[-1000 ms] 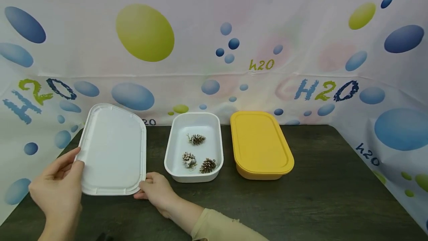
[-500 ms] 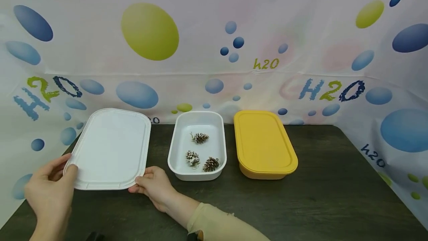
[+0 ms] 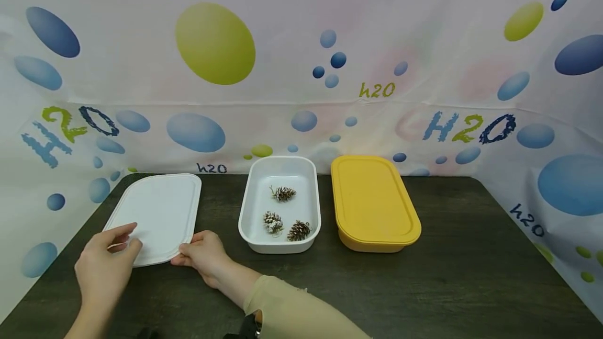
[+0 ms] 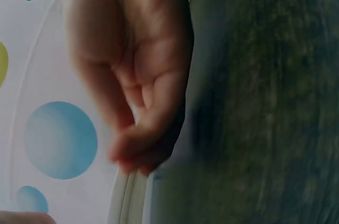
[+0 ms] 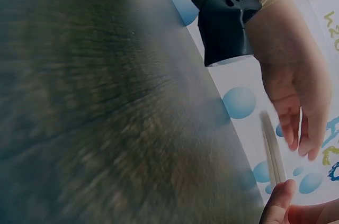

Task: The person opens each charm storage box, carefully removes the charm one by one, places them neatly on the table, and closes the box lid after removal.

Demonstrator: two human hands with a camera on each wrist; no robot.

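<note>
A white plastic lid lies low over the left side of the table. My right hand pinches its near right corner between thumb and fingers; in the right wrist view the thumb rests on the lid's edge. Just in front of the lid's near left corner is my left hand, holding nothing, its fingers loosely bent. In the right wrist view a gap shows between that hand and the lid. Whether the lid's far side touches the table I cannot tell.
Right of the lid stands an open white container with three pinecones inside. Farther right is a yellow container with its yellow lid on. A patterned curtain rises behind the dark table.
The white lid has come down from a raised, tilted position to lie flatter, near the table. My left hand has let go of its corner; my right hand still grips it.
</note>
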